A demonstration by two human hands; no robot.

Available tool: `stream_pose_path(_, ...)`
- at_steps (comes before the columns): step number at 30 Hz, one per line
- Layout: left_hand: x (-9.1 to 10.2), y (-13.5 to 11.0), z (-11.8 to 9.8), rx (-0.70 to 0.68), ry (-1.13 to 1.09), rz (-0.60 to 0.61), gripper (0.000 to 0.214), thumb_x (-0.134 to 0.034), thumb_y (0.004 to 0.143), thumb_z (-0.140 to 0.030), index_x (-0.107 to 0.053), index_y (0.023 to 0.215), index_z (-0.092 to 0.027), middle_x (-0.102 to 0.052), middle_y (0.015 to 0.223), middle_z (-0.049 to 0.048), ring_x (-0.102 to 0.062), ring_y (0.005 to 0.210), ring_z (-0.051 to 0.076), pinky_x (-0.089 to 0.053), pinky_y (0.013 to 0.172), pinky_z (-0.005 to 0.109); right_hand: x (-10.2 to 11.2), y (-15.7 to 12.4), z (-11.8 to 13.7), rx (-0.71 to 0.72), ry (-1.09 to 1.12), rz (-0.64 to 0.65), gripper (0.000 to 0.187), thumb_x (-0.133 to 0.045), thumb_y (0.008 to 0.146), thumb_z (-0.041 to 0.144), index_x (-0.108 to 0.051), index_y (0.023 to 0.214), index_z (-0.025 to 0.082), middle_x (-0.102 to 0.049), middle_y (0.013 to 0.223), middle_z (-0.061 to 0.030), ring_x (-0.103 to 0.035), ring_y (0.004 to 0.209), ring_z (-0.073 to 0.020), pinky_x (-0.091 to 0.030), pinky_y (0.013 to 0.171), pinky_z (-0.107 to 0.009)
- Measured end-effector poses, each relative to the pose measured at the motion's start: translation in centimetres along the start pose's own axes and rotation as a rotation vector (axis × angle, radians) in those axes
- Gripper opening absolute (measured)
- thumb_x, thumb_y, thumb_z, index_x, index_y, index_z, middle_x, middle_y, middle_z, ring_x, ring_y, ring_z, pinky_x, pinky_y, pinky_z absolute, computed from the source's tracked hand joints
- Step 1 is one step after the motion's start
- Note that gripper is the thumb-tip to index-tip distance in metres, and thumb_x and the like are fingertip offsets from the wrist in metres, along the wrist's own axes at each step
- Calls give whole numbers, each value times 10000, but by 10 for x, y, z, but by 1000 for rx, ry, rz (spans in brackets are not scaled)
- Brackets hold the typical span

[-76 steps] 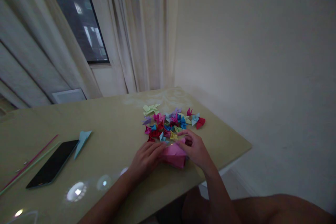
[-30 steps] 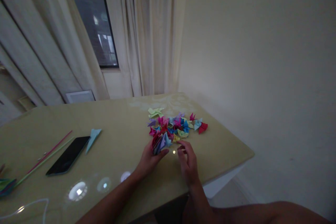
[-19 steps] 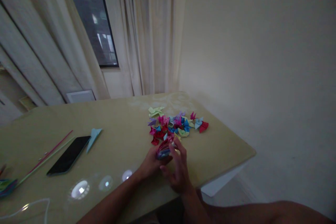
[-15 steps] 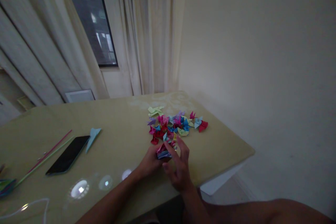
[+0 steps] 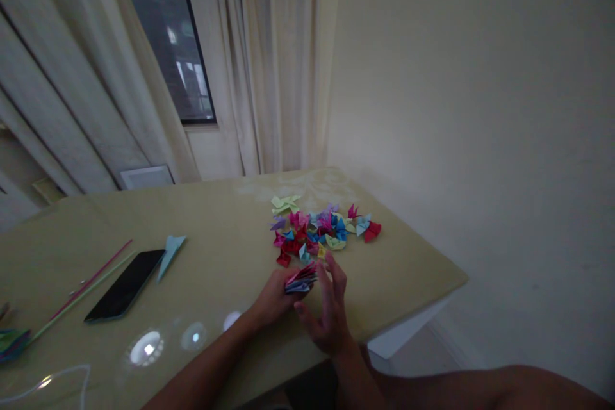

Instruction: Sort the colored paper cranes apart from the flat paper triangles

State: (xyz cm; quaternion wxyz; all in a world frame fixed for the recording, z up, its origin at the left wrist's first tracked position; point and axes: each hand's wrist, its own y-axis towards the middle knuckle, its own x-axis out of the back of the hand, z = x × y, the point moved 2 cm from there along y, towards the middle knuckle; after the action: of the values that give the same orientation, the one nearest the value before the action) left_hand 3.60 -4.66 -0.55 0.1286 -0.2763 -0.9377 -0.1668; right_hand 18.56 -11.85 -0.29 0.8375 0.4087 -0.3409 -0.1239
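Observation:
My left hand is closed round a small stack of coloured paper sheets, held just above the table. My right hand hovers beside the stack with its fingers stretched out and apart, fingertips touching the stack's edge. Just beyond both hands lies a pile of several small folded paper shapes in pink, red, blue, yellow and green.
A black phone lies on the left, with a light blue folded paper beside it and thin pink and green sticks further left. A white cable runs along the near left. The table corner ends at the right, by the wall.
The pink sheet pressed on the table 2.5 s ago is gone from view. My left hand now holds the paper stack, and my right hand has moved in against it.

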Motion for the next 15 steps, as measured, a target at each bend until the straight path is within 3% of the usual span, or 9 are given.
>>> stream_pose_path(3, 1, 0, 0, 6, 18, -17, 238, -703, 851, -377, -672, 787, -149, -660, 718, 8, -534, 651, 148, -427, 638, 245, -2, 0, 2, 39, -37, 69, 709, -622, 994, 448, -358, 1639, 323, -231, 1720, -110, -302, 1534, -407, -381, 1192, -606)
stream_pose_path(7, 1, 0, 5, 55, 109, -16, 324, -663, 874, -398, -608, 671, -152, -550, 607, -24, -431, 579, 115, -343, 575, 234, 1, 1, 2, 50, -19, -61, 762, -579, 1017, 418, -243, 1680, 253, -220, 1719, -153, -329, 1526, -392, -425, 1154, -597)
stream_pose_path(10, 1, 0, 5, 23, 129, 16, 318, -664, 822, -325, -532, 581, -165, -485, 553, -36, -391, 554, 107, -315, 556, 237, 0, 3, 2, 56, -16, 6, 646, -595, 1009, 425, -413, 1615, 291, -284, 1705, -116, -344, 1517, -391, -420, 1162, -593)
stream_pose_path(12, 2, 1, 2, -27, 120, -4, 222, -658, 798, -279, -578, 626, -164, -554, 602, -19, -448, 584, 124, -361, 585, 243, -1, 4, 3, 60, -12, 66, 595, -604, 1007, 453, -488, 1570, 300, -314, 1695, -105, -351, 1511, -392, -411, 1172, -591)
stream_pose_path(15, 3, 2, -4, -103, 112, -39, 128, -649, 834, -287, -676, 802, -165, -682, 791, 34, -568, 725, 182, -459, 700, 282, -1, 5, 3, 54, -8, 49, 696, -613, 1005, 473, -387, 1628, 259, -301, 1696, -145, -363, 1505, -391, -418, 1165, -592)
